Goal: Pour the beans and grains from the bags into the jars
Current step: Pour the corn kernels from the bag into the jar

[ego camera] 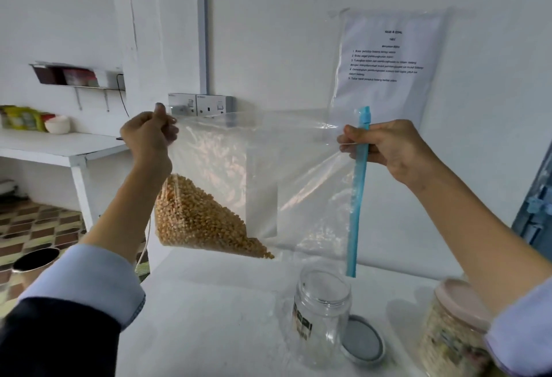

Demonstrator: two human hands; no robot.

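Bag (pixel 257 173): one clear plastic zip bag, held in the air above the desk (pixel 209 317), turned so its blue zip strip (pixel 360 191) runs nearly vertical at the right side.
Kernels (pixel 197 218): yellow-orange grains, heaped in the bag's lower left corner, well apart from the zip end.
Left hand (pixel 149 134): fingers curled, pinching the bag's upper left corner; this end sits slightly higher.
Right hand (pixel 388 149): fingers clenched round the zip strip near its top, film gathered under them.
Open jar (pixel 322 314): one clear, empty jar, upright on the desk, directly below the lower tip of the zip strip.
Key relation: bag mouth lies on the right-hand side, over the jar; grains lie at the left-hand end, so they would, by my judgement, need the left end raised to run toward the mouth.
Loose lid (pixel 363 343): one, grey, flat on the desk, touching or just beside the jar's right base.
Filled jar (pixel 457 332): one, pale pink lid on, far right.
Count: one bag, two jars, one loose lid.
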